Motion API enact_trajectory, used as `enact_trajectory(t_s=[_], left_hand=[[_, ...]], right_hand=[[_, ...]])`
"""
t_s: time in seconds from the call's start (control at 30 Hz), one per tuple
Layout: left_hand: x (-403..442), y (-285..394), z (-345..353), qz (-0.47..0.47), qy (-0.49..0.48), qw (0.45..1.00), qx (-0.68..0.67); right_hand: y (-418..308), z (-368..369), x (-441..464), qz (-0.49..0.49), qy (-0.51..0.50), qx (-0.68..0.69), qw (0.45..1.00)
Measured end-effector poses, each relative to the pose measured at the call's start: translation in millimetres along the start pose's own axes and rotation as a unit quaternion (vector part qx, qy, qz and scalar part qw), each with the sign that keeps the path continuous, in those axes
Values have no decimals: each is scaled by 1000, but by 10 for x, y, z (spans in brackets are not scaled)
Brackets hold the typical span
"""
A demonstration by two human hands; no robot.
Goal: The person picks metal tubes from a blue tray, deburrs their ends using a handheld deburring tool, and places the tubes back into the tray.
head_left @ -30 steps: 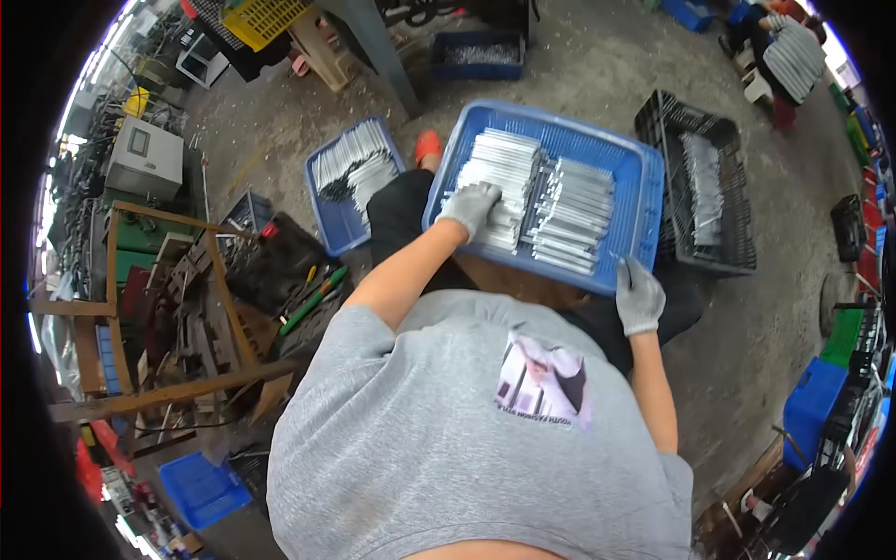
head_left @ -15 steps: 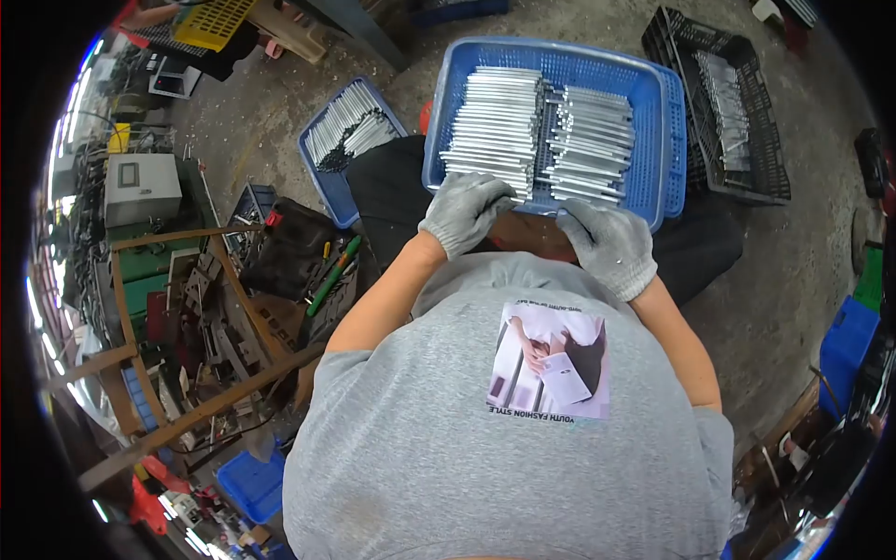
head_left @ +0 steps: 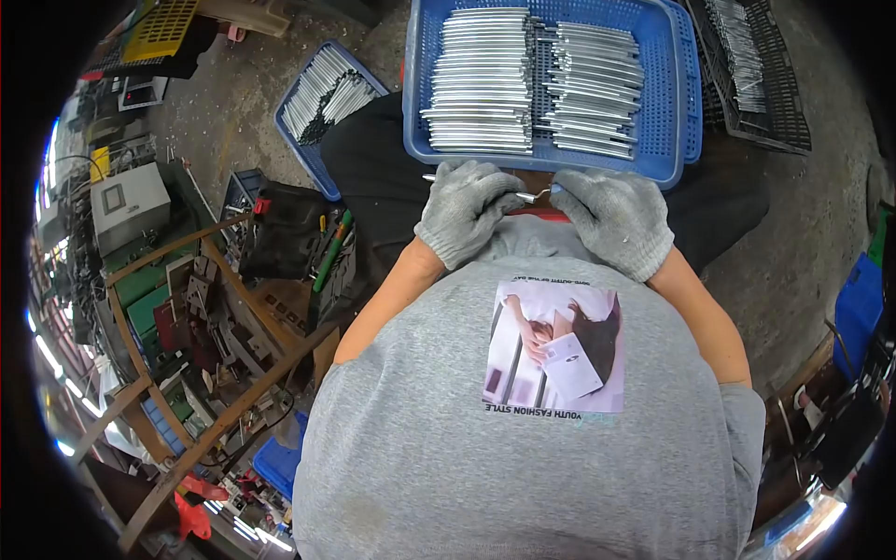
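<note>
My left hand (head_left: pixel 470 210), in a grey knit glove, is closed around a shiny metal rod (head_left: pixel 528 198), whose two ends stick out either side of the fingers. Close to its right end, my gloved right hand (head_left: pixel 611 215) pinches a small tool with a thin bent metal tip (head_left: pixel 544 192) and a bit of blue at the fingertips. Most of that tool is hidden by the glove. Just beyond both hands, a blue plastic basket (head_left: pixel 425 140) holds two stacks of silvery rods, the left stack (head_left: pixel 481 84) and the right stack (head_left: pixel 593 89).
A smaller blue basket (head_left: pixel 320 175) of rods stands on the floor to the left. At the right back is a black crate (head_left: pixel 789 117) with more rods. A wooden frame (head_left: pixel 224 415), a grey box (head_left: pixel 131 207) and a green-handled tool (head_left: pixel 333 252) lie at the left.
The view has tilted, so the baskets sit higher in it. A rod now shows in my left hand, and a thin bent tip at my right fingertips. Both hands have come closer together.
</note>
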State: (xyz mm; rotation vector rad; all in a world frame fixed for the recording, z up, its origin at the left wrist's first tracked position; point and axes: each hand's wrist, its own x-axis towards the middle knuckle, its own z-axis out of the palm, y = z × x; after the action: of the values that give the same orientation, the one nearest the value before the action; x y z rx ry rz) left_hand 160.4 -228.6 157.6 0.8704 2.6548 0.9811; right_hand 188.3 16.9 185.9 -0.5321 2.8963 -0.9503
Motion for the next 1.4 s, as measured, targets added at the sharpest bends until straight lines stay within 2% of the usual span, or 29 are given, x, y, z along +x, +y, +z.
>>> enact_trajectory(t_s=[0.13, 0.2, 0.3, 0.43, 0.63, 0.7, 0.8, 0.9, 1.13, 1.23, 1.33, 1.4], left_hand=[[20, 47, 35, 5, 27, 1000, -1], [30, 59, 69, 26, 85, 996, 1], [5, 52, 111, 27, 104, 994, 38], [17, 87, 102, 43, 94, 993, 58], [18, 112, 141, 31, 103, 993, 43], [7, 135, 152, 34, 116, 990, 74], [0, 90, 179, 66, 130, 987, 71], [12, 115, 146, 57, 118, 989, 63], [-15, 109, 214, 36, 117, 991, 56], [2, 130, 196, 45, 116, 991, 55], [27, 160, 180, 44, 102, 992, 62], [22, 169, 212, 24, 105, 992, 66]], right_hand=[[59, 114, -55, -5, -9, -3, 1000], [40, 117, -69, -9, -45, 12, 999], [-29, -20, -31, 25, -40, 64, 997], [45, -25, 15, 72, -65, 67, 993], [113, 109, -59, 50, -68, 51, 995], [93, 73, -79, 30, -73, 78, 994], [76, -34, -16, 77, -61, 105, 990], [156, 56, 2, 89, -51, 97, 990], [150, 92, -97, 61, -97, 108, 988], [192, 42, -62, 39, -46, 139, 988], [242, 100, -35, 70, -27, 134, 988], [238, 80, -34, 101, -133, 114, 979]])
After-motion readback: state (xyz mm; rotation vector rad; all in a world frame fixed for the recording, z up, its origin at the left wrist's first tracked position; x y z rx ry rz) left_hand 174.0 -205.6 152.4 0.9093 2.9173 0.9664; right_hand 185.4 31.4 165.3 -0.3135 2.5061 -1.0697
